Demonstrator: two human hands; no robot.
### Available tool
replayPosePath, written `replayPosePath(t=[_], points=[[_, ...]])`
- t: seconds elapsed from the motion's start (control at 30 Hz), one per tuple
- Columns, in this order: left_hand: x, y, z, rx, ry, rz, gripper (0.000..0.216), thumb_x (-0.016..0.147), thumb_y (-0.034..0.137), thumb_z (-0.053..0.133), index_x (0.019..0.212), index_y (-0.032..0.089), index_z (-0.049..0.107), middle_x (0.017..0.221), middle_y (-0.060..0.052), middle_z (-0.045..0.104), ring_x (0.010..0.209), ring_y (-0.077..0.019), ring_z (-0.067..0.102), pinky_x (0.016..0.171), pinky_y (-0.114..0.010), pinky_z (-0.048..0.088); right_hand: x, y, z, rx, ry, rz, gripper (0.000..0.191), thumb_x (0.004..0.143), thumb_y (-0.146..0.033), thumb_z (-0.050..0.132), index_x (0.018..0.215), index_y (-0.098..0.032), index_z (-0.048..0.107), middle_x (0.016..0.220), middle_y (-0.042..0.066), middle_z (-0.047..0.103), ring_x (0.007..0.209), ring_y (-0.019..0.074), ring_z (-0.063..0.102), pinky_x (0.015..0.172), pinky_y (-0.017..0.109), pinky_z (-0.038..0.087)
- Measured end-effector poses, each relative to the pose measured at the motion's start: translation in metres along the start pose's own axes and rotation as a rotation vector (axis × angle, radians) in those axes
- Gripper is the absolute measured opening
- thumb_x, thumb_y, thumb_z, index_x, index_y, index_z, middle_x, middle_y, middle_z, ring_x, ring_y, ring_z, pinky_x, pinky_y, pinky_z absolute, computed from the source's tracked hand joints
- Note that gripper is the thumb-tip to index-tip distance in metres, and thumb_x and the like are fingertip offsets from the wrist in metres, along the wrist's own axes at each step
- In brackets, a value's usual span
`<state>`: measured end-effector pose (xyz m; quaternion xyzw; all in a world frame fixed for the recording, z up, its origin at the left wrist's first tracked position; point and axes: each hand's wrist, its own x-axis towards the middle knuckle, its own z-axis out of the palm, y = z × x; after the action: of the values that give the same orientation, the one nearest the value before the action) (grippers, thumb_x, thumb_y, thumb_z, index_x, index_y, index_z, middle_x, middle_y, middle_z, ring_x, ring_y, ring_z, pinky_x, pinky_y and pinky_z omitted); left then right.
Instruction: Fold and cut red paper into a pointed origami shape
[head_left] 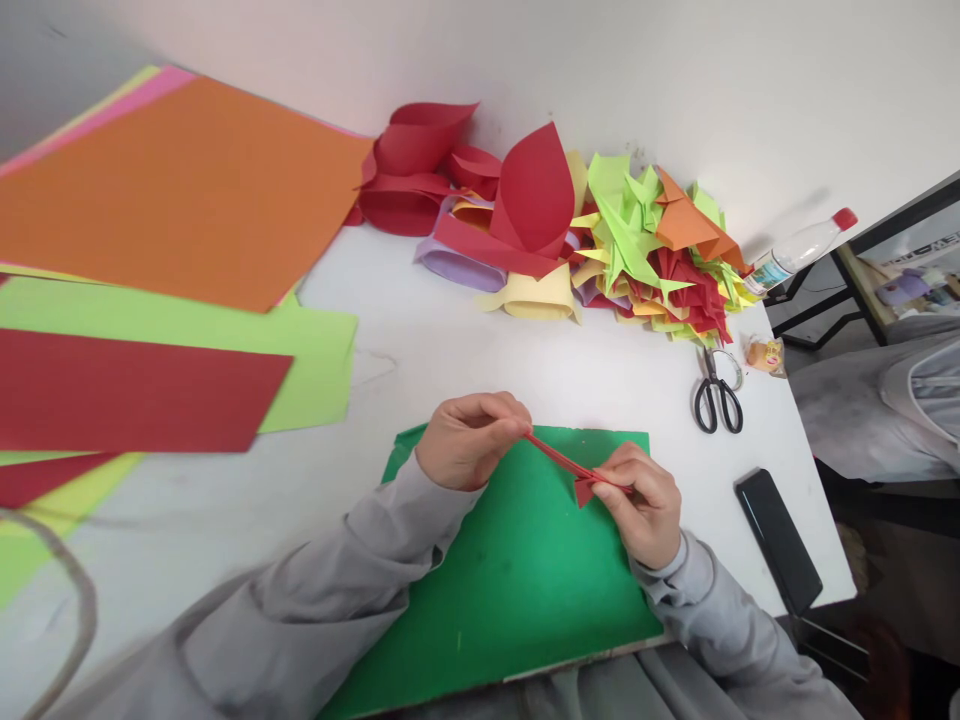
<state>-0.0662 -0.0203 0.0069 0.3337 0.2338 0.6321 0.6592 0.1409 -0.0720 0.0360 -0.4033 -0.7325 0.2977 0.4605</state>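
Observation:
A narrow folded piece of red paper [559, 458] stretches between my two hands, seen nearly edge-on, with a small red flap hanging near its right end. My left hand [474, 440] pinches its upper left end between thumb and fingers. Lower and to the right, my right hand [639, 500] is closed on the other end, thumb underneath. Both hands are above a green board [525, 580] that lies at the table's near edge. How the paper's layers are folded cannot be made out from this angle.
Large coloured sheets [187, 190] lie at the left, with red strips [135, 390] nearer. Curled red paper shapes [536, 190] and a heap of folded paper pieces [660, 250] line the wall. Scissors [718, 400], a phone [780, 540] and a bottle [799, 250] are at the right.

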Motion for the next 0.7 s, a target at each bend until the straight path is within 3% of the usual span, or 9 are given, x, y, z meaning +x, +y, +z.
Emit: replayPosePath(t=[0.13, 0.27, 0.4, 0.7], points=[[0.004, 0.006, -0.007, -0.042, 0.023, 0.002, 0.017, 0.065, 0.030, 0.084, 0.058, 0.020, 0.072, 0.055, -0.001, 0.064, 0.055, -0.0119, 0.060, 0.054, -0.025, 0.054, 0.000, 0.000, -0.001, -0.049, 0.058, -0.018, 0.008, 0.086, -0.016, 0.061, 0.083, -0.020, 0.067, 0.066, 0.003, 0.066, 0.062, 0.0168, 0.059, 0.056, 0.031, 0.048], [0.002, 0.007, -0.004, -0.005, 0.024, -0.119, 0.019, 0.057, 0.026, 0.089, 0.067, 0.019, 0.075, 0.063, -0.002, 0.068, 0.056, -0.0122, 0.062, 0.053, -0.023, 0.053, 0.000, 0.000, -0.002, -0.133, 0.075, -0.104, 0.010, 0.084, -0.012, 0.061, 0.086, -0.020, 0.066, 0.069, 0.004, 0.066, 0.064, 0.0174, 0.059, 0.058, 0.033, 0.048], [-0.002, 0.004, 0.000, 0.058, -0.015, -0.136, 0.026, 0.050, 0.014, 0.089, 0.071, 0.019, 0.076, 0.069, -0.003, 0.071, 0.059, -0.0116, 0.064, 0.055, -0.020, 0.053, 0.001, 0.001, -0.004, -0.240, 0.082, -0.195, 0.014, 0.084, -0.011, 0.061, 0.093, -0.020, 0.067, 0.077, 0.006, 0.068, 0.067, 0.0185, 0.059, 0.060, 0.035, 0.048], [0.000, 0.006, 0.001, 0.191, -0.048, -0.059, 0.013, 0.058, 0.024, 0.086, 0.068, 0.021, 0.078, 0.066, -0.005, 0.072, 0.063, -0.0156, 0.064, 0.058, -0.025, 0.053, 0.002, 0.007, -0.010, -0.306, 0.048, -0.252, 0.018, 0.085, -0.010, 0.060, 0.098, -0.021, 0.066, 0.082, 0.007, 0.069, 0.070, 0.0191, 0.059, 0.062, 0.037, 0.048]])
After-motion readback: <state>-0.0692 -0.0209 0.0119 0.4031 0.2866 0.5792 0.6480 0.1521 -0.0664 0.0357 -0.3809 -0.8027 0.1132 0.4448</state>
